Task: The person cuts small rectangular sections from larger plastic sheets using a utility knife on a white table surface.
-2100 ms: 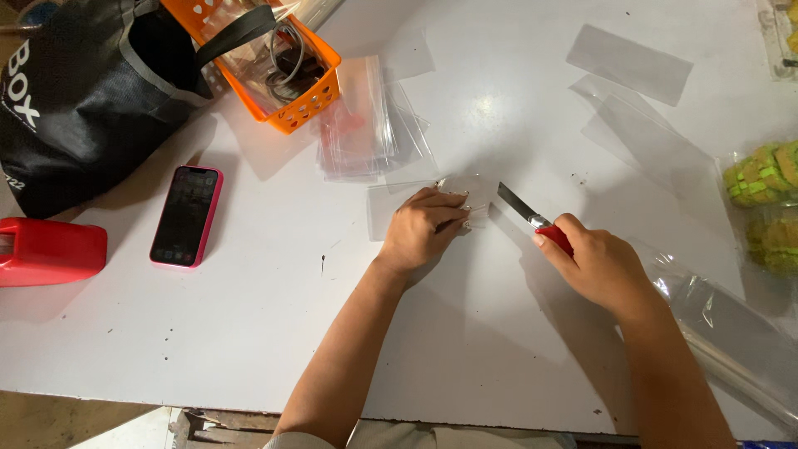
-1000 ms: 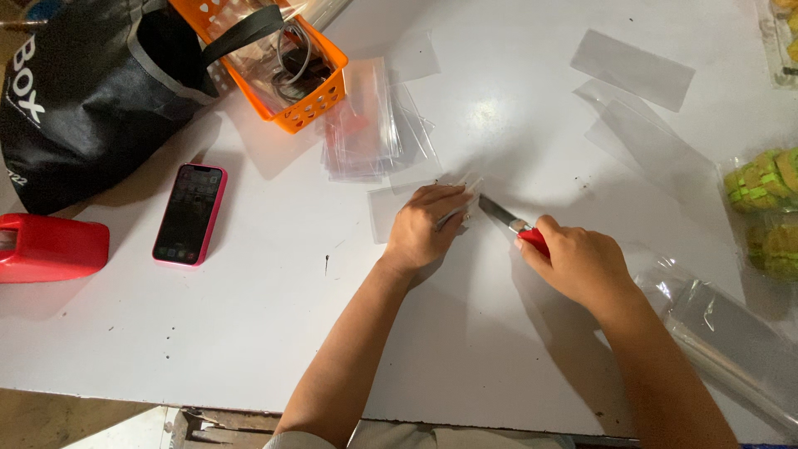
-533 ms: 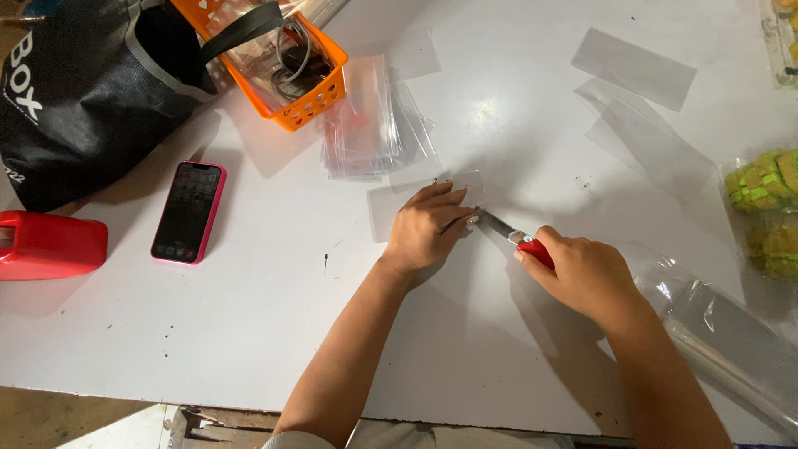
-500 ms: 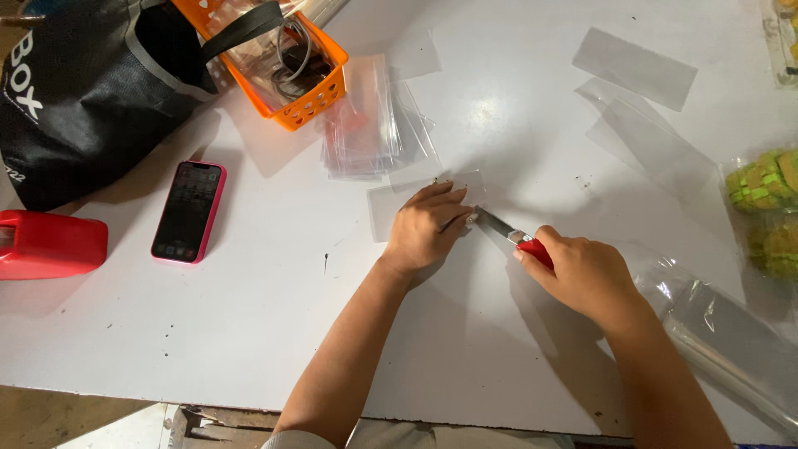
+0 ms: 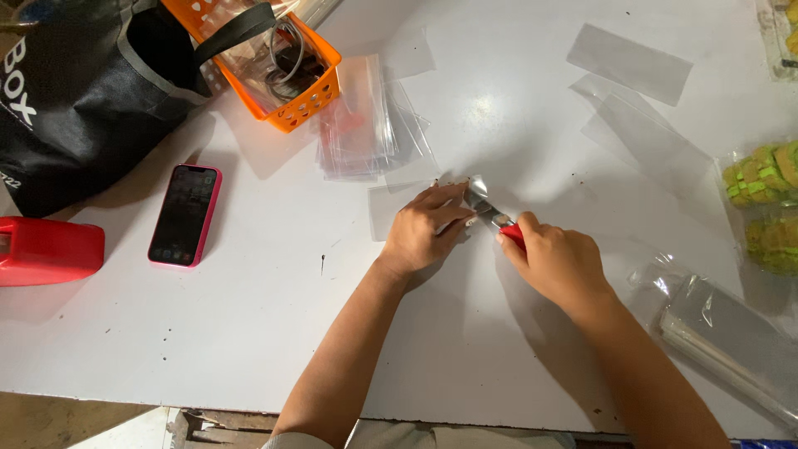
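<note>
A: Fingers first?

B: Left hand (image 5: 424, 229) lies palm down, fingers spread flat, pinning a clear plastic sheet (image 5: 391, 206) to the white table (image 5: 249, 333). It grips nothing, only presses. Right hand (image 5: 555, 262) is closed in a fist round the red handle of a utility knife (image 5: 497, 219); the blade tip sits at the left fingertips, on the sheet's right edge.

A: Outward from there?

B: Just above the left hand, a stack of clear sleeves (image 5: 362, 125), with an orange basket (image 5: 291, 79) touching its upper left corner. Further left, a pink phone (image 5: 184, 214), a red box (image 5: 46, 249) and a black bag (image 5: 83, 91).

A: Open room?

B: Bare table below both forearms down to the near edge, and between phone and left wrist. To the right, 2 loose clear strips (image 5: 632, 91), green packets (image 5: 761, 199) at the right edge, and a bundle of bags (image 5: 731, 341) near the right elbow.
</note>
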